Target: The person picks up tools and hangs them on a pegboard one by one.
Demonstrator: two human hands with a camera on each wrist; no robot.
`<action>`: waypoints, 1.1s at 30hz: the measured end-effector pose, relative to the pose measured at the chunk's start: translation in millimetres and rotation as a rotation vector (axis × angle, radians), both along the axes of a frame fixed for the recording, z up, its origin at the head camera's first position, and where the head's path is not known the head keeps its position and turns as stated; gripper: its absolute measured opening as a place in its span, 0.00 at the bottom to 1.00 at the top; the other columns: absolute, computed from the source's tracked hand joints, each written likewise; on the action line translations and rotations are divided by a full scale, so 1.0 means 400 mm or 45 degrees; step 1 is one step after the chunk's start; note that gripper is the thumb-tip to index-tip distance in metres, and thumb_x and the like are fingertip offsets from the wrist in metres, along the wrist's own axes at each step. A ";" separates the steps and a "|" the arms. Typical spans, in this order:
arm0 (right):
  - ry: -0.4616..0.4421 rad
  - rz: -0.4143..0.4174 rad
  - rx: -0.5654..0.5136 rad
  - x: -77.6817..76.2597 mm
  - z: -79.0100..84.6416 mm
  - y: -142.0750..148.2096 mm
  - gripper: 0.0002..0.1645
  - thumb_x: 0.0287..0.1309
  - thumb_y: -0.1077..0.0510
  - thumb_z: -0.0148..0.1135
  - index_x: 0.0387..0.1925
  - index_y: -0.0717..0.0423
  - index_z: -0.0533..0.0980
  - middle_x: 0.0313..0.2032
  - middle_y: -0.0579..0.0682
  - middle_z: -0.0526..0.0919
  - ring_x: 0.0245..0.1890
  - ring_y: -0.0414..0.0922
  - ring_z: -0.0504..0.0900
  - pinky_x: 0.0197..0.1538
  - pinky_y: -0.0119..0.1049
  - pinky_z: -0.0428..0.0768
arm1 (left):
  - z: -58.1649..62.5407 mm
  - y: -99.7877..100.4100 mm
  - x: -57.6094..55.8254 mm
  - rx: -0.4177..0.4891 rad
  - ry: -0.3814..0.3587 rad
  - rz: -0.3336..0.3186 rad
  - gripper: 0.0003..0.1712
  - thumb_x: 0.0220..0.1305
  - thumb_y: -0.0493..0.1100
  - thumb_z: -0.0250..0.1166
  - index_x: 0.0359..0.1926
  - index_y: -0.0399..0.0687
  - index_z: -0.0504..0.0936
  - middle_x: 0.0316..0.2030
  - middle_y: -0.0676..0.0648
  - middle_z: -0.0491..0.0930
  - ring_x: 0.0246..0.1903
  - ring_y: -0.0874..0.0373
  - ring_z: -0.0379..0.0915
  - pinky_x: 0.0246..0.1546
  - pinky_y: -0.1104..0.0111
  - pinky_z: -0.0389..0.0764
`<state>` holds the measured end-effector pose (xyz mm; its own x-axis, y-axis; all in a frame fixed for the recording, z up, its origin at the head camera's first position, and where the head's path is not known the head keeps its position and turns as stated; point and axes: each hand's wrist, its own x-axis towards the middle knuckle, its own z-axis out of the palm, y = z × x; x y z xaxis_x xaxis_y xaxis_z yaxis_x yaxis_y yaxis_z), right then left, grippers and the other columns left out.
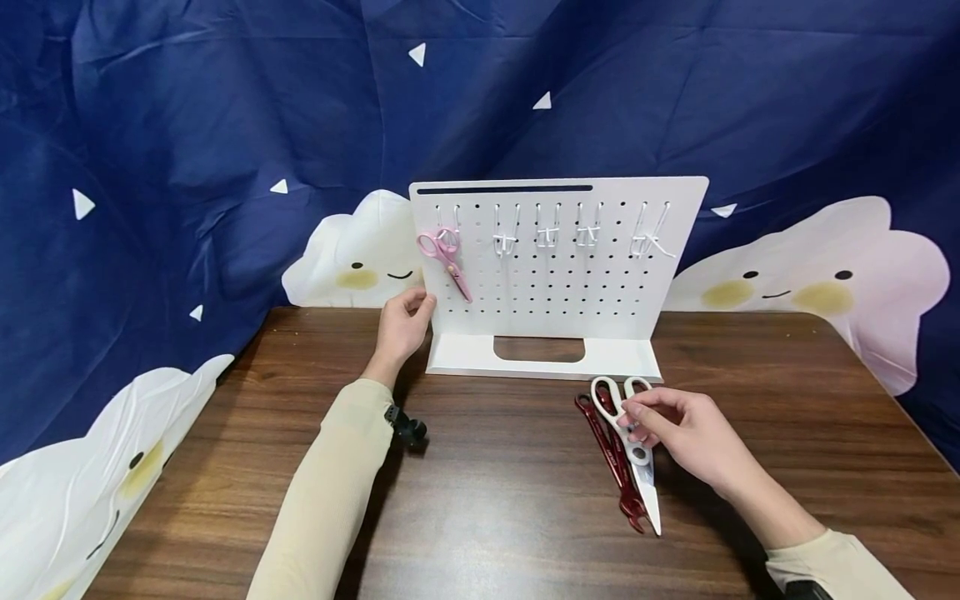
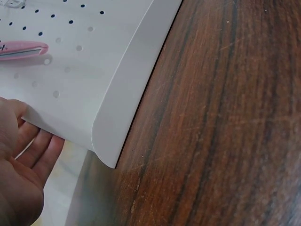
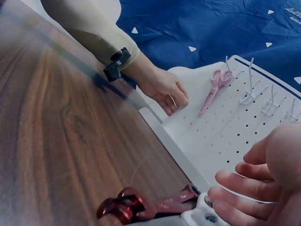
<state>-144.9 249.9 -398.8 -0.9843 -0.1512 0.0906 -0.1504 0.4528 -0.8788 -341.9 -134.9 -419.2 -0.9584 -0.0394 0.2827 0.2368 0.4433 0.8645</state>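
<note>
My left hand grips the left edge of a white pegboard, thumb on the front and fingers behind, as the left wrist view shows. Pink scissors hang from the board's leftmost hook, just above that hand. On the table before the board lie white-handled scissors, blades toward me, alongside dark red wrenches. Over the white handles hovers my right hand, its fingers loosely bent and overlapping the handle in the head view. Nothing is gripped between these fingers in the right wrist view.
Several white wire hooks line the upper part of the board. Its base has a wide cutout and stands on the brown wooden table. Behind hangs a blue cloth with cloud prints.
</note>
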 end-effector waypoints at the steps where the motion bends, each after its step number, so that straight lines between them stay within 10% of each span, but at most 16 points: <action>1: -0.008 -0.005 -0.006 0.004 -0.002 0.003 0.14 0.78 0.62 0.61 0.51 0.72 0.83 0.35 0.48 0.92 0.28 0.38 0.87 0.34 0.35 0.88 | 0.000 0.001 0.000 0.000 -0.002 -0.003 0.18 0.81 0.43 0.61 0.56 0.32 0.87 0.51 0.30 0.89 0.53 0.40 0.85 0.61 0.51 0.82; 33: -0.282 -0.214 0.185 0.061 -0.068 0.027 0.19 0.69 0.54 0.73 0.46 0.67 0.78 0.21 0.48 0.81 0.14 0.43 0.79 0.19 0.39 0.82 | -0.003 0.002 0.000 0.026 -0.002 -0.003 0.18 0.81 0.43 0.62 0.56 0.32 0.87 0.50 0.31 0.90 0.52 0.40 0.85 0.60 0.52 0.83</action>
